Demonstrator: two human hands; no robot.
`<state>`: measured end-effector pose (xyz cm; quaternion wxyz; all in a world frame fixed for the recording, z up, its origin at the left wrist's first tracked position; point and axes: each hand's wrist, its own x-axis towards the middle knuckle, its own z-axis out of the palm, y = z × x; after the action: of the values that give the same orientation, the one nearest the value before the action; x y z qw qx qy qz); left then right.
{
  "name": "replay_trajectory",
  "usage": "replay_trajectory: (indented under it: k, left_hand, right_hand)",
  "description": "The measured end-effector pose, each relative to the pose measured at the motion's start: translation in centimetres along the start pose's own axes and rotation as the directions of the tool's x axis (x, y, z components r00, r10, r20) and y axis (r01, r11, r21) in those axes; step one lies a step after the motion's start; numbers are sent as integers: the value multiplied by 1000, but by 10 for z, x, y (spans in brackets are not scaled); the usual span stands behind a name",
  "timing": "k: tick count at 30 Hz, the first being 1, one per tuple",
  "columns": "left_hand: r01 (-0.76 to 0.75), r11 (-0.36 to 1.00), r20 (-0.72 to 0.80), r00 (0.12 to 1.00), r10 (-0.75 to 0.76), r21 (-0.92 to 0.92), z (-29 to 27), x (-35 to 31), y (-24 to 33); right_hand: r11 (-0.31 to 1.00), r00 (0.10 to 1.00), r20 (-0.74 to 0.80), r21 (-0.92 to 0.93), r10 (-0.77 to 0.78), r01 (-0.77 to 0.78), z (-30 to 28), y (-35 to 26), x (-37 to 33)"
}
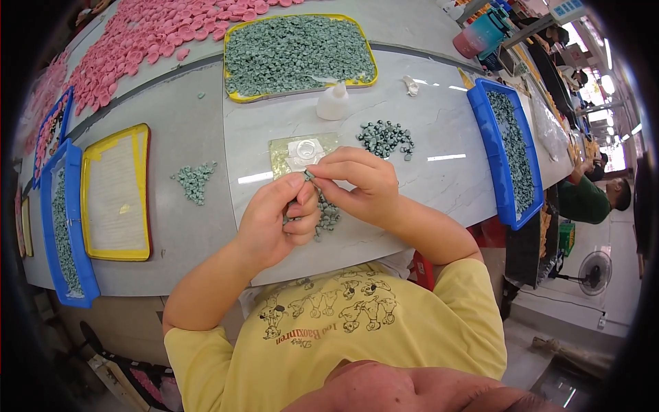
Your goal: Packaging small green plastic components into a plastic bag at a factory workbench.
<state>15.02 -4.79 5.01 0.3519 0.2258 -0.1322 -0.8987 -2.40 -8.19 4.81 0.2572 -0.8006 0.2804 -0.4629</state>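
Note:
In front of my chest, both hands meet over the table. My left hand [278,213] is closed, pinching a small grey-green piece [309,176] between thumb and forefinger. The fingertips of my right hand [362,184] close on the same piece from the other side. Below my hands lies a loose pile of similar green pieces [328,218], partly hidden by the left hand. Just beyond them, a small clear round dish [306,149] rests on a yellowish square pad [280,156]. A cluster of darker, shiny green pieces [384,139] sits beyond my right hand.
A white squeeze bottle [333,103] stands before a yellow-rimmed tray [235,88] heaped with green pieces. Another yellow-rimmed tray [115,199], a green pile [194,182] and a blue bin [87,275] are left. Another blue bin [506,199] is right. Pink cup-shaped pieces [154,41] cover the far left.

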Motion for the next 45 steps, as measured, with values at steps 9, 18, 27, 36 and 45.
replay_trajectory:
  k: [9,18,27,36,45]
  left_hand:
    - [77,989,-121,991,-61,130,3,7,8]
    - [410,863,-294,898,-326,296,10,12,3]
    - [-50,979,-286,952,106,197,2,15,0]
    - [3,949,-257,963,82,316,-1,15,-4]
    - [-63,975,-192,976,105,213,-4,9,-4]
  right_hand:
    - [989,968,203,4,144,-148,-32,9,9]
    - [849,729,464,-421,504,-318,-78,32,2]
    - [832,675,500,-430,542,-350,-66,29,-3]
    - [971,922,304,-92,238,-221,-29,14,-1]
    - [985,976,186,-154,111,-83,-12,4,-2]
